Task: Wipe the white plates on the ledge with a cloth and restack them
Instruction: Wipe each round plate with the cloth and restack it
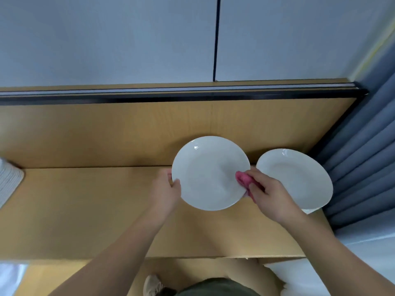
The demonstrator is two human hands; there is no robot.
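Observation:
I hold a white plate (208, 171) tilted above the wooden ledge (85, 210). My left hand (167, 190) grips its left rim, thumb on the face. My right hand (270, 194) pinches a pink cloth (243, 179) against the plate's right rim. A second white plate (299, 178) lies on the ledge to the right, partly behind my right hand, with another plate's edge showing beneath it.
A wooden back panel (128, 129) rises behind the ledge, with white wall panels above. Blue curtains (363, 157) hang close on the right. A ribbed white object (8, 180) sits at the ledge's far left. My shoe (151, 285) shows below the ledge's front edge.

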